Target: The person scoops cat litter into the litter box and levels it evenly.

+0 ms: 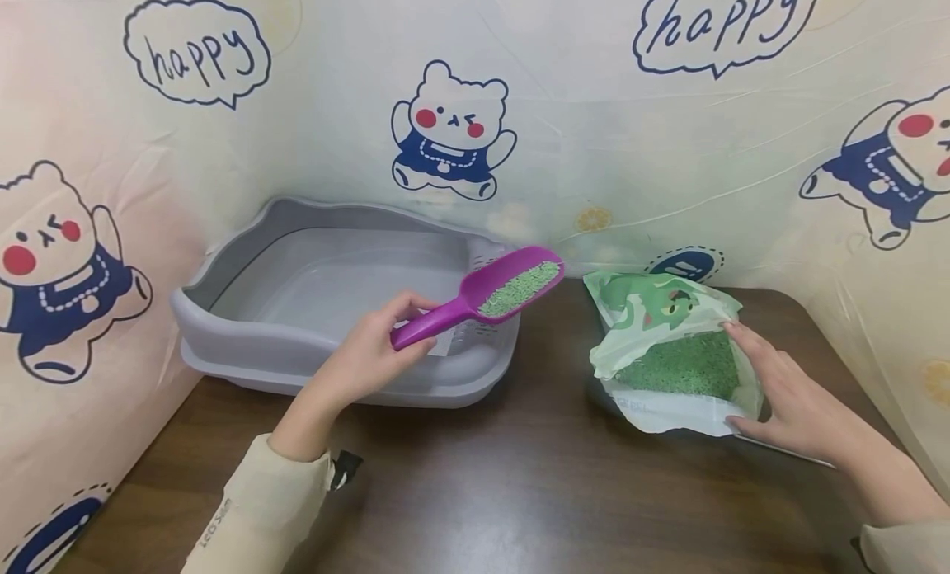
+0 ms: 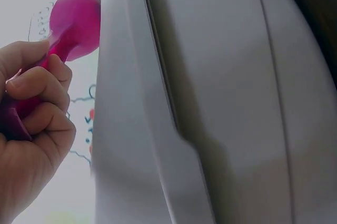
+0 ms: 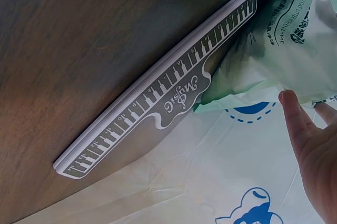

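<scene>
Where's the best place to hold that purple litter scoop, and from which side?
Probably by the narrow handle, from the near left, as the left hand grips it. The purple litter scoop has that end toward the person, while its wide, open bowl holds loose green litter, which fingers there would likely disturb.

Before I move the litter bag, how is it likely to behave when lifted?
The litter bag is probably floppy, since its film looks creased and folded. It may feel fairly heavy, given the green granules inside. Tipped, it could spill: those granules look exposed.
</scene>
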The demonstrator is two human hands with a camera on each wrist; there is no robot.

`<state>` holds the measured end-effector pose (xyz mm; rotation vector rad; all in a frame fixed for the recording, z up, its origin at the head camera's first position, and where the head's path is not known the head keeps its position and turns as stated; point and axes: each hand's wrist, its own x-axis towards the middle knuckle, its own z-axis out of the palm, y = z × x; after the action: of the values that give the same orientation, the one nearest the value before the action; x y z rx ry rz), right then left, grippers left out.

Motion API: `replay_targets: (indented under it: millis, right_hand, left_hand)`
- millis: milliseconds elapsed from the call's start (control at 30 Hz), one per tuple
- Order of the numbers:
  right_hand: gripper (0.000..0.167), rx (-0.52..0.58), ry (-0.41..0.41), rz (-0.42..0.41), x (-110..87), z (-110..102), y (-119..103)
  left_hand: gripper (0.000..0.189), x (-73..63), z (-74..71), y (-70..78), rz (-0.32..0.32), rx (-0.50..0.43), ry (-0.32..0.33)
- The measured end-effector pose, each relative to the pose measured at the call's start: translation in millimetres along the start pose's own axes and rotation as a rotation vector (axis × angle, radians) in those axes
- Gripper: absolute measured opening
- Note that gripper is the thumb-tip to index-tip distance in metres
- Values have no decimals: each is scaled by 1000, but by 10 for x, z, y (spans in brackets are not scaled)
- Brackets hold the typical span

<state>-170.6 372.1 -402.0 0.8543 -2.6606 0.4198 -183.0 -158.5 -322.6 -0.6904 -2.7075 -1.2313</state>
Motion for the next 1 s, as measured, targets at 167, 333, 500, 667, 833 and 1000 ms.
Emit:
replay_targets:
  millis: [167, 333, 500, 667, 833, 1000]
  right_hand:
    - [131, -1, 8, -9, 6, -8, 2]
    - [131, -2, 12, -12, 1, -5, 7]
    - [131, -5, 19, -20, -8, 6, 13]
    - [131, -3, 24, -24, -10, 7, 13]
    - [131, -4, 17, -22, -6, 0, 13]
    - [130, -6, 16, -18, 1, -9, 1]
  left_hand:
    - [44, 19, -99, -96, -18, 17, 25]
    - [43, 38, -210, -182, -36, 35, 49]
    - [42, 49, -312, -245, -47, 51, 75]
    - [41, 54, -409, -306, -47, 72, 92]
    - [41, 60, -502, -365, -53, 110, 108]
    - [40, 53, -598, -405, -58, 140, 126]
